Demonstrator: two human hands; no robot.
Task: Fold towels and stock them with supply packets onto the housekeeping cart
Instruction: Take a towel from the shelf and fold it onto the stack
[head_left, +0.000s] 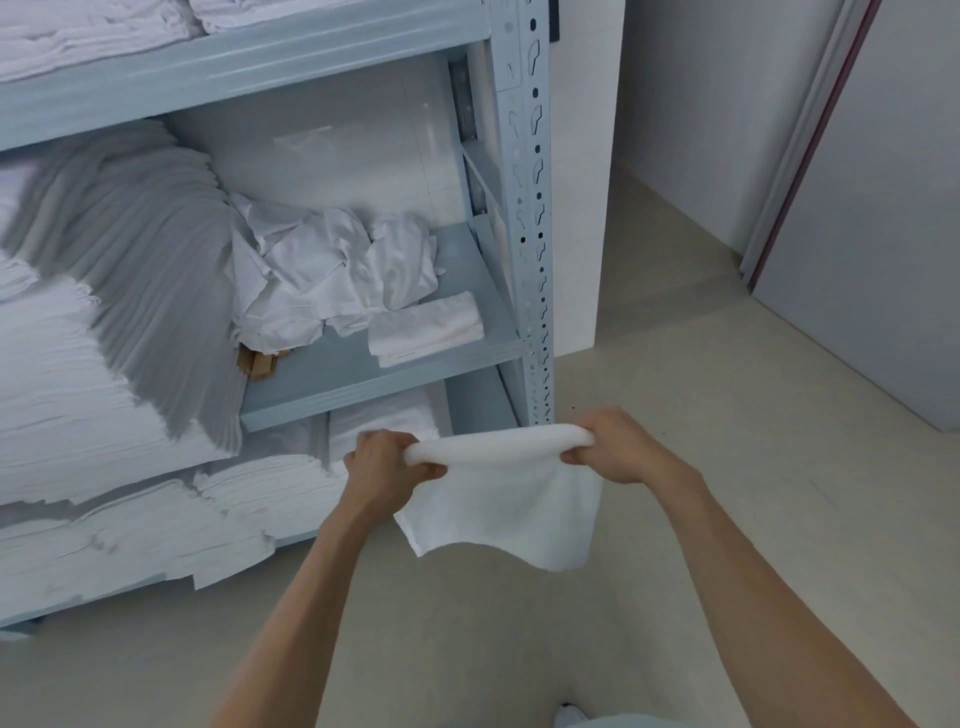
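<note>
A small white towel (501, 499) hangs in the air in front of a grey-blue metal shelf rack (535, 208). My left hand (387, 462) grips its upper left end and my right hand (615, 447) grips its upper right end, so the top edge is stretched into a roll between them. The rest of the cloth droops below my hands. On the middle shelf lies one folded white towel (423, 330) beside a crumpled heap of white cloths (332, 275). No cart or supply packets are in view.
Tall stacks of folded white linen (104, 322) fill the rack's left side and lower shelf. A brown cardboard piece (260, 361) sits under the heap. Beige floor (701, 364) spreads to the right, with a white wall and a grey door panel (883, 234) beyond.
</note>
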